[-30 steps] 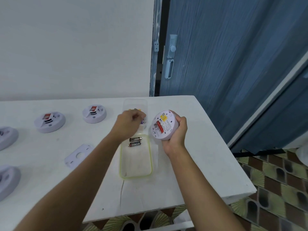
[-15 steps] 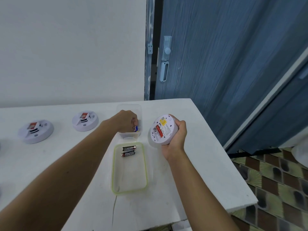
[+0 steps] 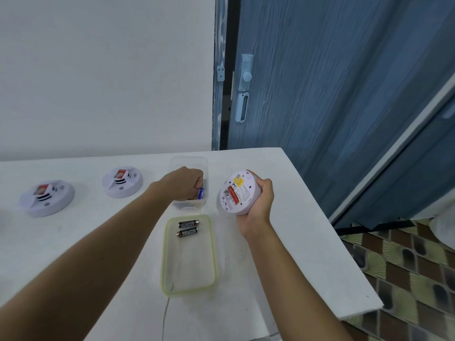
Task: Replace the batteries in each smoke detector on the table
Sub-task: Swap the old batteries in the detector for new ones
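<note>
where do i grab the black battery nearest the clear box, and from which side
Come from straight above and pinch the far black battery by its two ends. It lies flat in the green-rimmed tray, with the second battery parallel and close on its near side, so a finger probably won't fit there; both ends look free.

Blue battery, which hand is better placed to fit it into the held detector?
Left, probably. The left hand pinches the blue battery in the clear tub, while the right hand is occupied gripping the smoke detector, its back facing the camera.
</note>
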`<act>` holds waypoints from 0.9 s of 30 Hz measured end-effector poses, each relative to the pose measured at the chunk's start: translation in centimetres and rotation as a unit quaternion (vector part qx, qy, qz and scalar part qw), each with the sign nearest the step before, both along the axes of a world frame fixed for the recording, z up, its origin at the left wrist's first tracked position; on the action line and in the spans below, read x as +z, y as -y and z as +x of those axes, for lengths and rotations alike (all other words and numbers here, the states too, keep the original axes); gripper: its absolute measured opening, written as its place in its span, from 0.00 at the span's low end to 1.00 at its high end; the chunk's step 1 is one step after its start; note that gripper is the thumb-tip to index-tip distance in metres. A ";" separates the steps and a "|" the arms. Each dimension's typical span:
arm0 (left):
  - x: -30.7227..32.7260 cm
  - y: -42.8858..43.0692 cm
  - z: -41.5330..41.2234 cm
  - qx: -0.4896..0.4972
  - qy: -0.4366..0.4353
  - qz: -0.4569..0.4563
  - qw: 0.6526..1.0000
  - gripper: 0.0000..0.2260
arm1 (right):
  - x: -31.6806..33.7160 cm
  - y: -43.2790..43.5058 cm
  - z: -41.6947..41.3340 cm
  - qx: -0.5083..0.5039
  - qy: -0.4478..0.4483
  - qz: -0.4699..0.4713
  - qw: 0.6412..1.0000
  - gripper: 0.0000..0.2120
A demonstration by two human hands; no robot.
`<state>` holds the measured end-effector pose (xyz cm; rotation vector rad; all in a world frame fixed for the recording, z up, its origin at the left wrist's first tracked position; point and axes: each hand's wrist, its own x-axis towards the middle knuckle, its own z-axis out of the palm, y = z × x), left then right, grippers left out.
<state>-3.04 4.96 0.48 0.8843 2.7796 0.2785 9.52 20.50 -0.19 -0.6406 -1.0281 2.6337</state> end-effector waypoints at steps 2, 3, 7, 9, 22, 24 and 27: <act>0.1 -0.1 0.0 -0.009 -0.007 -0.037 0.999 0.08 | 0.2 0.0 -0.1 0.000 -0.003 -0.002 1.000 0.15; 0.2 -0.1 0.0 -0.009 -0.013 -0.046 0.999 0.09 | 0.2 0.1 0.0 0.001 -0.004 -0.002 1.000 0.15; 0.3 0.1 0.1 -0.007 -0.037 -0.042 0.998 0.08 | 0.2 0.3 0.1 0.006 -0.011 -0.001 1.000 0.17; 0.4 0.3 0.0 -0.005 -0.048 -0.022 0.999 0.08 | 0.3 0.2 0.2 0.005 -0.012 0.001 1.000 0.17; 3.1 0.9 6.2 0.123 0.013 0.392 0.911 0.12 | 1.0 2.0 1.4 0.013 -0.005 -0.007 1.000 0.16; 3.7 1.1 7.7 0.122 0.050 0.433 0.892 0.13 | 1.2 2.3 1.7 0.013 -0.015 -0.017 1.000 0.15; 4.4 1.6 9.8 0.118 0.114 0.489 0.857 0.09 | 1.6 2.8 2.1 0.022 -0.035 -0.039 0.998 0.15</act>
